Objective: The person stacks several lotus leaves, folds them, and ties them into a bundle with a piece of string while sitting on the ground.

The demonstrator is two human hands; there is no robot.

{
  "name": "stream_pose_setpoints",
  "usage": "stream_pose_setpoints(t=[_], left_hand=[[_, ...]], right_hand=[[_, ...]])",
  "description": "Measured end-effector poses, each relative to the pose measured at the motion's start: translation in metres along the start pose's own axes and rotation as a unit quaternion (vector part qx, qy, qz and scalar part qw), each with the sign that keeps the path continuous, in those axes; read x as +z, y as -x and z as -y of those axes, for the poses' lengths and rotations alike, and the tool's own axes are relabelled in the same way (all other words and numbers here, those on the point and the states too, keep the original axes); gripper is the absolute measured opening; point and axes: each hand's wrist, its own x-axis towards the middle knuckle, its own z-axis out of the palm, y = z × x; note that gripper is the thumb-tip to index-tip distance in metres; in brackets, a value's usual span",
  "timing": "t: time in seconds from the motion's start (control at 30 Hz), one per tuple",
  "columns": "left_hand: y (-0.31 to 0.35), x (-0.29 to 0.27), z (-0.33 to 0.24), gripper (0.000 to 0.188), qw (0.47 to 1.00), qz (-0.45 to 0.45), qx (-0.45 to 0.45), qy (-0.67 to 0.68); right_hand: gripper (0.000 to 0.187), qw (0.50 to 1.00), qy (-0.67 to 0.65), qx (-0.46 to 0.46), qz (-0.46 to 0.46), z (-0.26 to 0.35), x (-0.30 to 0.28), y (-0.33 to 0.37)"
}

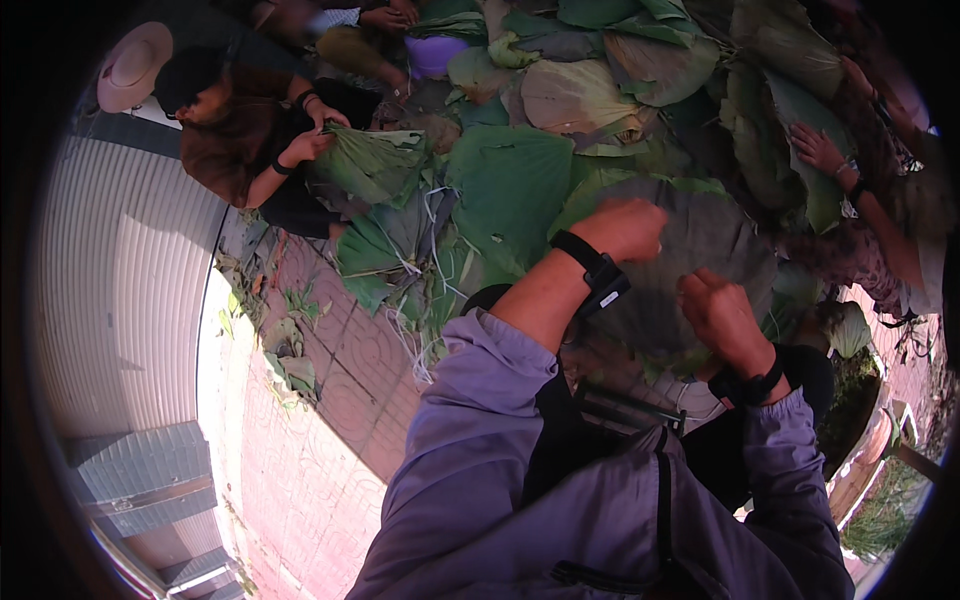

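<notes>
A large, round, dark grey-green lotus leaf (715, 235) lies spread in front of my knees. Over its upper left part is my left hand (628, 228), fingers curled in. My right hand (727, 318) is closed too, nearer to me above the leaf's lower right part. What either hand grips, if anything, is hidden by the curled fingers. Beside the dark leaf, to the left, a broad green lotus leaf (510, 190) lies on the pile. A tan, drying leaf (575, 97) rests farther back.
At the left a co-worker (235, 130) holds a folded green leaf bundle (375, 165). Another person's hand (818, 148) touches leaves at the right. White plastic strips (410, 335) trail over the leaves onto red paving (345, 355). A corrugated shutter (125, 270) stands far left.
</notes>
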Motion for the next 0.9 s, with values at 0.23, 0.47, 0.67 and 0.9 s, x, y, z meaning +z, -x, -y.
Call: stream_pose_setpoints(t=[0.23,0.47,0.67,0.9], left_hand=[[0.002,-0.001,-0.001,0.033,1.0,-0.008,0.007,0.007],[0.006,-0.006,0.012,0.039,0.999,-0.029,0.001,0.031],[0.024,-0.035,0.047,0.048,0.985,-0.042,-0.042,0.162],[0.082,-0.064,0.117,0.05,0.924,-0.127,-0.12,0.341]], right_hand=[[0.015,1.0,-0.011,-0.007,-0.009,0.003,-0.003,0.002],[0.016,1.0,-0.003,-0.009,0.002,-0.003,-0.002,0.003],[0.016,1.0,0.0,-0.012,-0.002,-0.006,-0.002,0.003],[0.015,1.0,0.012,-0.021,0.001,-0.008,-0.001,0.003]])
